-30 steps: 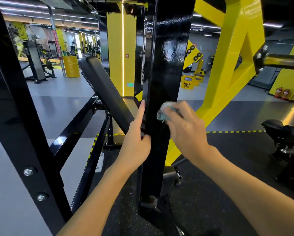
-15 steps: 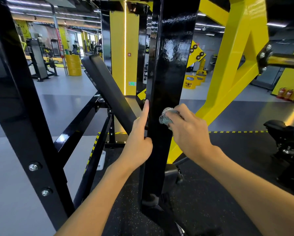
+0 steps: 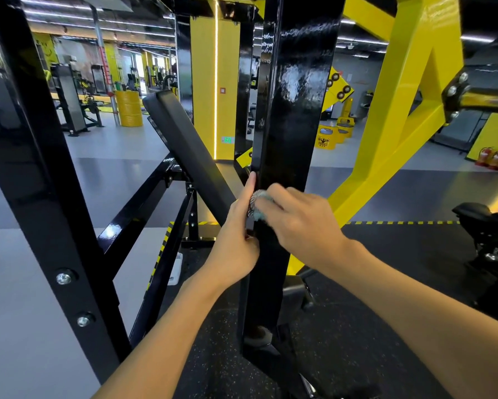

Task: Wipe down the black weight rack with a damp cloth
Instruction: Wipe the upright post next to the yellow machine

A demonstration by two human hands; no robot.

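Both forearms reach forward to the black post (image 3: 294, 110) of the weight rack, which stands straight ahead with its long axis vertical. The left hand (image 3: 236, 240) grips the post's left edge, forefinger laid straight up along it. The right hand (image 3: 299, 223), just beside it, bunches the cloth (image 3: 256, 207) in curled fingers against the post's front face. The next stroke probably runs along the post. Behind are a slanted pad (image 3: 184, 148) and a yellow frame (image 3: 400, 110).

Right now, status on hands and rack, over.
Left hand grips black rack upright. Right hand presses bunched cloth to its left edge. Nothing in the way.
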